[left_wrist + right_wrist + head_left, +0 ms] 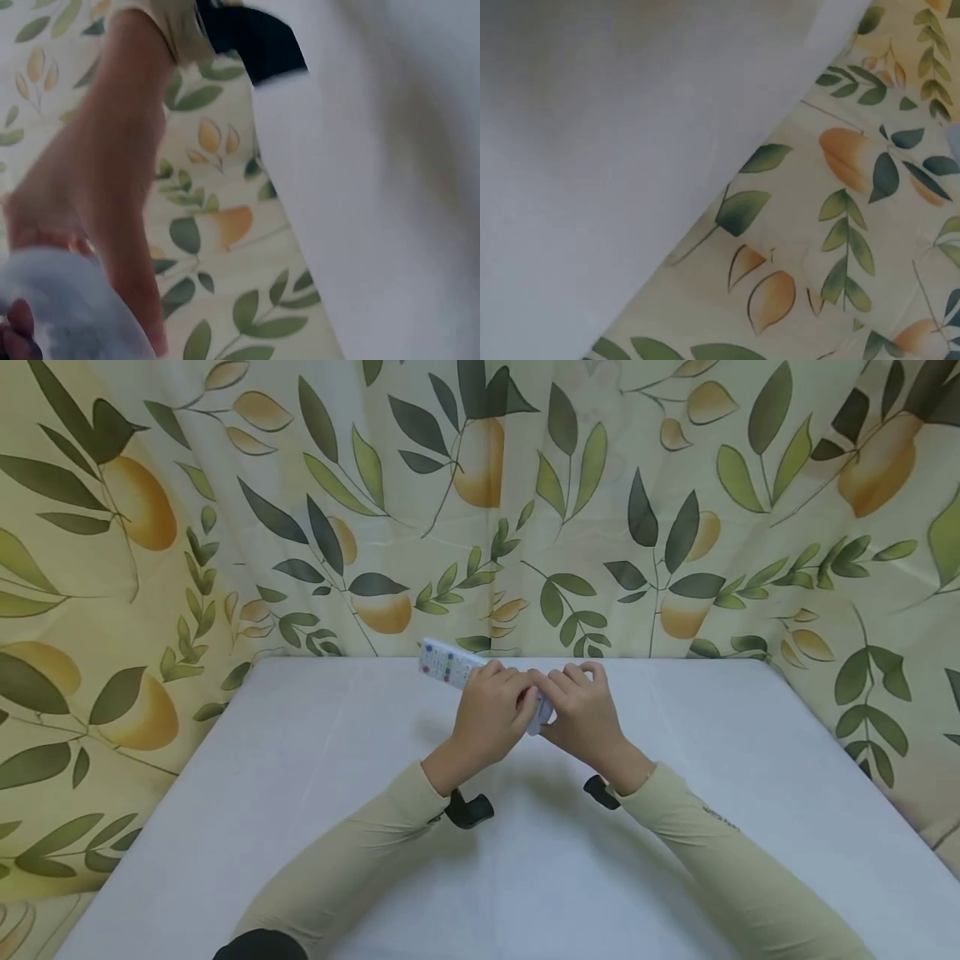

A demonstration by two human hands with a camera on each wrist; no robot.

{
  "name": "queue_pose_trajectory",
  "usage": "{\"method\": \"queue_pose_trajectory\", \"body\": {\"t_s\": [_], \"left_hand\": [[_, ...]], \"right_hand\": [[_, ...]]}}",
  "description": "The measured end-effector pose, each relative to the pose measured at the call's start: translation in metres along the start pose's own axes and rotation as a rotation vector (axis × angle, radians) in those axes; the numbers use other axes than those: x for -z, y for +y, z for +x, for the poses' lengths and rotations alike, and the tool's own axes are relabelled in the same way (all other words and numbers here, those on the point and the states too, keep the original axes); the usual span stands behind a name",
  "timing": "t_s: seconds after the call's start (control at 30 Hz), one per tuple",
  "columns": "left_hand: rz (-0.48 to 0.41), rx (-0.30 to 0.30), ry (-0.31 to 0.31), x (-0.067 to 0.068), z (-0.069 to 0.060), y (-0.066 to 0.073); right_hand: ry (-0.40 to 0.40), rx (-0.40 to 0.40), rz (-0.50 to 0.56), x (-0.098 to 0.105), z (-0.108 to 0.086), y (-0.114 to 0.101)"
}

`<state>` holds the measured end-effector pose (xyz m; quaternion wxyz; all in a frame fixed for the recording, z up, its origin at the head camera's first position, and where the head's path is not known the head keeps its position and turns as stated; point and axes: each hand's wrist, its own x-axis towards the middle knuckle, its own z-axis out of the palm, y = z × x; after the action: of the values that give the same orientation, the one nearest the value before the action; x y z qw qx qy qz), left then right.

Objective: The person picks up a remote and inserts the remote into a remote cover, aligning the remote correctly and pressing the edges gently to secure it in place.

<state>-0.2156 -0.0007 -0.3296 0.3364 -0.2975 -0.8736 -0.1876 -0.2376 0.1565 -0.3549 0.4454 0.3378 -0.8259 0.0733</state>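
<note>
A long, narrow, pale case (444, 662) patterned with small coloured dots is held up over the far part of the table, slanting down to the right. My left hand (489, 710) grips it around the middle, fingers curled over it. At its lower right end my right hand (587, 714) pinches it, close against the left hand. In the left wrist view, the left hand (112, 172) is beside a rounded, whitish, blurred end of the case (90, 304). What kind of case it is cannot be told. The right wrist view does not show the right hand.
A white-covered table (360, 877) lies below both hands. Behind its far edge and along the sides hangs a curtain (615, 577) printed with leaves and fruit. Black straps with cameras (469, 810) sit at the wrists. A dark rounded object (261, 945) shows at the bottom left.
</note>
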Motion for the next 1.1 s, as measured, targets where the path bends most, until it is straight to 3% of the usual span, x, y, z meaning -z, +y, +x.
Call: {"method": "queue_pose_trajectory", "body": {"t_s": [0.1,0.2,0.33,0.43,0.6,0.87,0.97,1.1], "left_hand": [[-0.025,-0.030,-0.025,-0.001,0.001,-0.007],[0.014,-0.138,-0.014,0.002,0.000,-0.015],[0.153,-0.321,0.063,0.009,-0.002,-0.031],[0.292,-0.406,0.135,0.013,-0.005,-0.046],[0.457,-0.420,0.216,0.016,-0.009,-0.063],[0.492,-0.432,0.310,0.019,-0.009,-0.069],[0.468,-0.434,0.301,0.018,-0.008,-0.067],[0.419,-0.396,0.272,0.015,-0.006,-0.063]], "right_hand": [[0.009,-0.034,0.044,0.000,-0.005,0.004],[0.030,-0.088,0.134,0.001,-0.007,0.008],[0.054,-0.181,0.299,0.006,-0.007,0.016],[0.045,-0.266,0.413,0.011,-0.006,0.022],[0.012,-0.372,0.528,0.018,-0.005,0.028],[-0.053,-0.428,0.605,0.024,-0.004,0.025],[-0.147,-0.509,0.663,0.027,-0.001,0.020],[-0.308,-0.687,0.804,0.032,0.006,0.016]]}}
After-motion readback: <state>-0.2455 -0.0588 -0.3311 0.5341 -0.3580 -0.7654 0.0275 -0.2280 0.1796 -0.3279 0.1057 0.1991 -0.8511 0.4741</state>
